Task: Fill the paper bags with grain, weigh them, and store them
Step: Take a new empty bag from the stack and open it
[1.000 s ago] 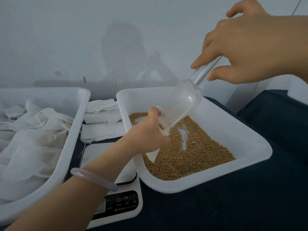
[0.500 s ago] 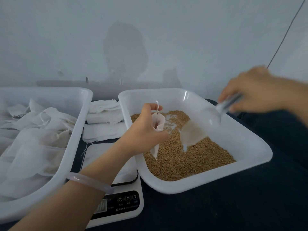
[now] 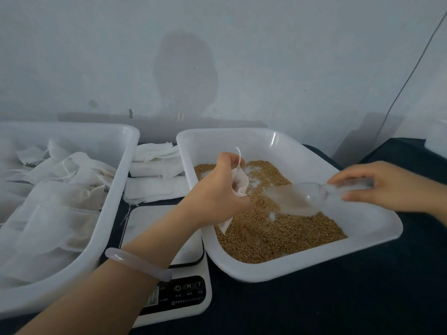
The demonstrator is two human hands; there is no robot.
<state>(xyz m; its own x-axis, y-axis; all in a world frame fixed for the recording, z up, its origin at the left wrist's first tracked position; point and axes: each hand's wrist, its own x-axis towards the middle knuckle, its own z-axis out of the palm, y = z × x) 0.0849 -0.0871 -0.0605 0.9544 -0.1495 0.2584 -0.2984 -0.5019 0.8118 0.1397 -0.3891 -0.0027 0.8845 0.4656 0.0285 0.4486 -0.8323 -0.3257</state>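
Left hand [image 3: 217, 189]: held over the 9 o'clock side of the white rectangular plastic tray [image 3: 266, 141], fingers curled round a small white paper bag [image 3: 239, 183]. The bag's mouth is open toward 3 o'clock, its string stands up at 12 o'clock, and its lower corner hangs out below the palm at 6 o'clock, just above the grain. A pale translucent bangle [image 3: 137, 263] sits on this wrist.

Right hand [image 3: 391, 187]: at the tray's 3 o'clock edge, fingers and thumb pinching the handle of a clear plastic scoop [image 3: 297, 197]. The scoop lies low in the golden-brown grain [image 3: 278, 235], mouth pointing to 9 o'clock, near the bag but apart from it. It is blurred – how much it holds cannot be told.

The grain covers most of the tray floor, with bare white patches near the scoop.

Surroundings, on the dark blue cloth surface [image 3: 338, 298]:
- White digital kitchen scale [image 3: 183, 293] at 6 o'clock, touching the grain tray's near corner – the left forearm crosses over it.
- Stack of flat white empty bags [image 3: 154, 170] at 10 o'clock, between the two trays.
- Second white plastic tray [image 3: 125, 165] at 9 o'clock, holding loosely piled white bags [image 3: 55, 213].
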